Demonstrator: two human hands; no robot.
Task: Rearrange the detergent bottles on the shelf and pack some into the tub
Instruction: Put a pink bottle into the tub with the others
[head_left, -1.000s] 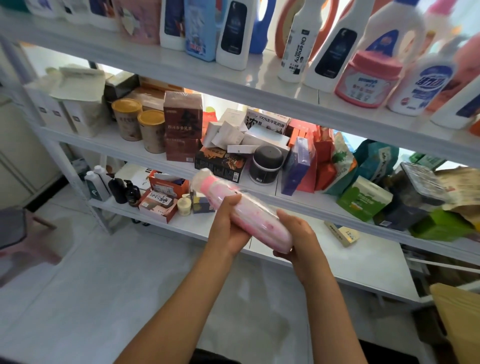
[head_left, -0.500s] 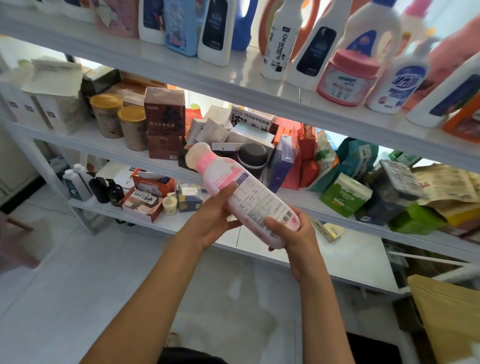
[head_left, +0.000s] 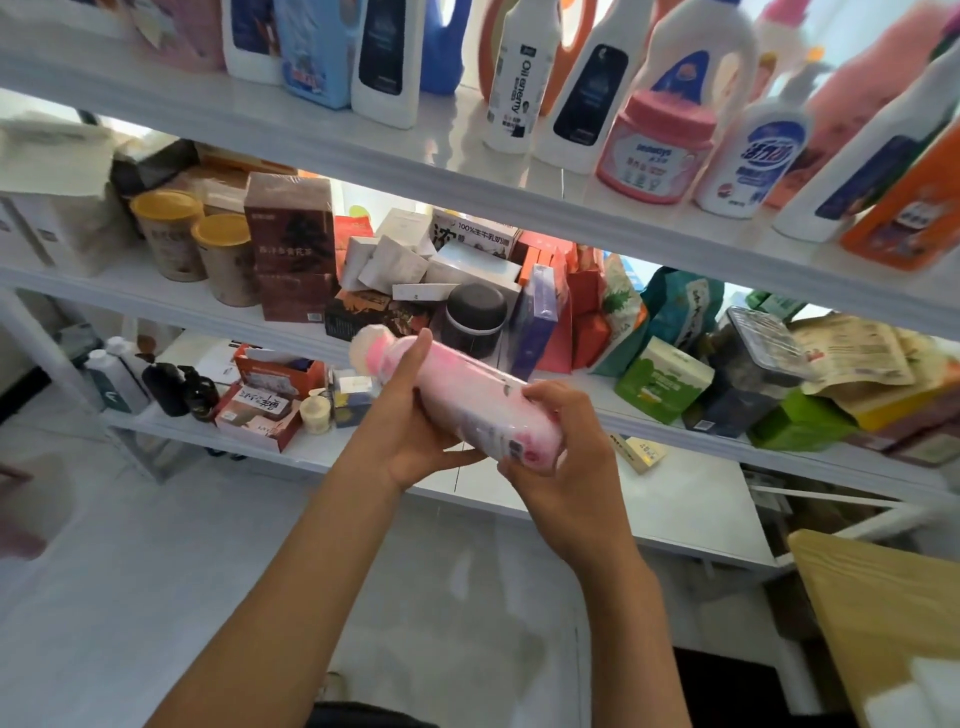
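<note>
I hold a pink and white detergent bottle (head_left: 467, 387) on its side in front of the lower shelves, its cream cap pointing up and left. My left hand (head_left: 410, 421) grips the bottle near its neck, fingers wrapped over the top. My right hand (head_left: 561, 457) grips its base end from below. Several detergent bottles stand in a row on the top shelf (head_left: 363, 150), among them a white bottle with a black label (head_left: 511, 78) and a pink-lidded jar (head_left: 657, 145). No tub shows in this view.
The middle shelf (head_left: 171, 306) is crowded with tins, boxes, a black jar (head_left: 475, 319) and snack bags. The bottom shelf (head_left: 685, 514) carries small bottles and boxes at the left. A wooden surface (head_left: 883, 618) juts in at the lower right. Pale floor lies below.
The bottle has been rolled in my hands, so its printed back label has turned away and the pink side faces me. My left hand now wraps over the neck.
</note>
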